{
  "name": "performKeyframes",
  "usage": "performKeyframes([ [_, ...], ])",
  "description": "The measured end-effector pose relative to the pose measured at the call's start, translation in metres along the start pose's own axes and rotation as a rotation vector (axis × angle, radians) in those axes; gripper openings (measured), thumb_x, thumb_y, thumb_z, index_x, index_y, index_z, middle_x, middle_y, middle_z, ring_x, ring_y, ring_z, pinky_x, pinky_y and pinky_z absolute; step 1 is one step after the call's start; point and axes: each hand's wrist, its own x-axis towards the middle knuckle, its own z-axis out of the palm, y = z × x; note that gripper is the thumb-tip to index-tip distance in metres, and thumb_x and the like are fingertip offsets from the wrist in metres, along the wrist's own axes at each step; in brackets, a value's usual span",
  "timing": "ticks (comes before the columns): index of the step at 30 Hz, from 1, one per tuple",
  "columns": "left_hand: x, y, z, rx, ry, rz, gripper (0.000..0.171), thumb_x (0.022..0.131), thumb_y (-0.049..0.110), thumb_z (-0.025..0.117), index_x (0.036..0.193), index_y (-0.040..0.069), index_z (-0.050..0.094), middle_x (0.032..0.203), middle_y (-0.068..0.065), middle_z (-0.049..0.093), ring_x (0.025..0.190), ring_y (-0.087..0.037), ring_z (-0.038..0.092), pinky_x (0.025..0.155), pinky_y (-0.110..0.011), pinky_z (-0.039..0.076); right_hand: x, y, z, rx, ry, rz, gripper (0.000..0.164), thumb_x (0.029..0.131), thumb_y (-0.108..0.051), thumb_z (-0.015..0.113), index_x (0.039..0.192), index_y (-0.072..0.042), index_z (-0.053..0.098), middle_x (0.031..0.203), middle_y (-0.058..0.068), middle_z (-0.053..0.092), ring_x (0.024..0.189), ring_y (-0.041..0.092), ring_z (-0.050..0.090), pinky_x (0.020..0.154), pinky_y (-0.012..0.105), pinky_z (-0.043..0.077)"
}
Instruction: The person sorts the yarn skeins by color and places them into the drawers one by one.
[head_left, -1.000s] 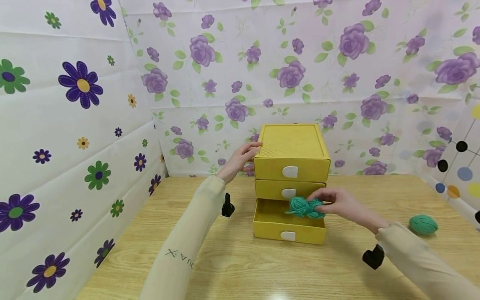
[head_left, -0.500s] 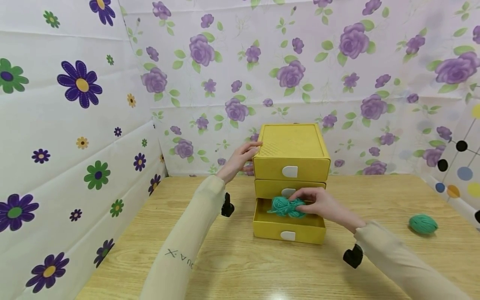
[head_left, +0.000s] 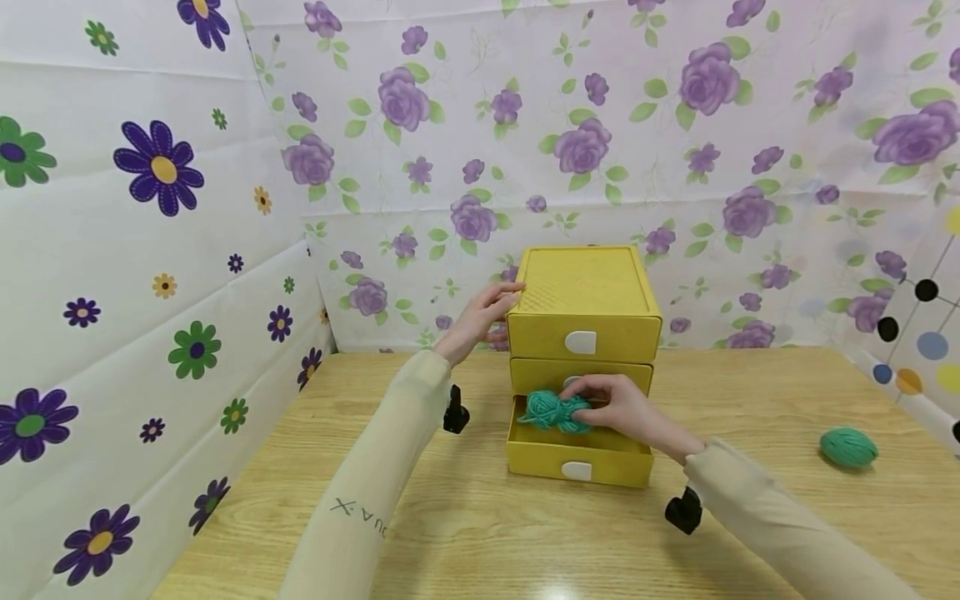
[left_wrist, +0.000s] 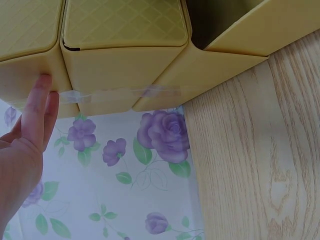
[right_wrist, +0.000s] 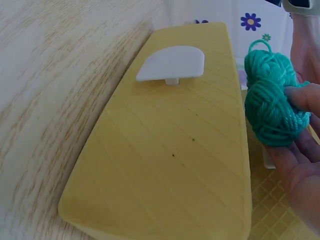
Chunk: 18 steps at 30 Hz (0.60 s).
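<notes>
In the head view my right hand [head_left: 628, 410] pinches a teal bundle of yarn [head_left: 543, 408] over the left part of the pulled-out bottom drawer [head_left: 540, 462]. The right wrist view shows the thumb on one side of the yarn [right_wrist: 272, 107] and fingers beneath it, with a loose loop on top. My left hand [head_left: 476, 323] rests on the left side of the yellow drawer unit [head_left: 592, 279] near its top edge. Its fingers look fairly straight against the wall in the left wrist view. The two upper drawers are closed, each with a white tab handle.
A green ball of yarn [head_left: 848, 447] lies on the wooden table [head_left: 420, 533] to the right. Floral cloth [head_left: 420, 208] hangs behind the unit, and another flowered sheet [head_left: 150, 275] stands along the left. Clear tape [left_wrist: 117, 95] runs across the unit's side.
My right hand has moved left with the teal yarn, from the right part of the bottom drawer to its left part. My left hand has stayed in place.
</notes>
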Motion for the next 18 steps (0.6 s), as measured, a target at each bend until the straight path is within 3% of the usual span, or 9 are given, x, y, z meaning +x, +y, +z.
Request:
performKeyframes([
  [8, 0.0, 0.0, 0.0, 0.0, -0.004, 0.003, 0.038, 0.097, 0.032, 0.045, 0.133, 0.02, 0.045, 0.126, -0.001, 0.043, 0.102, -0.026, 0.049, 0.078, -0.043, 0.046, 0.002, -0.002, 0.004, 0.05, 0.001, 0.032, 0.024, 0.077, 0.002, 0.07, 0.101, 0.002, 0.065, 0.105, 0.014, 0.06, 0.103, 0.028, 0.053, 0.085, 0.034, 0.042],
  [13, 0.0, 0.0, 0.0, -0.003, -0.003, -0.007, 0.039, 0.096, 0.033, 0.045, 0.133, 0.02, 0.045, 0.126, -0.001, 0.044, 0.102, -0.025, 0.049, 0.078, -0.045, 0.045, 0.002, -0.003, 0.007, 0.13, -0.015, 0.018, 0.027, 0.077, 0.003, 0.069, 0.102, 0.007, 0.062, 0.106, 0.022, 0.057, 0.103, 0.033, 0.053, 0.086, 0.042, 0.04],
  [18, -0.006, 0.011, 0.002, -0.018, -0.012, -0.03, 0.042, 0.097, 0.031, 0.044, 0.136, 0.015, 0.042, 0.128, -0.007, 0.043, 0.102, -0.029, 0.048, 0.08, -0.048, 0.044, 0.002, -0.005, 0.007, 0.171, -0.018, 0.024, 0.028, 0.078, 0.001, 0.069, 0.103, 0.01, 0.061, 0.108, 0.026, 0.055, 0.102, 0.037, 0.052, 0.085, 0.047, 0.039],
])
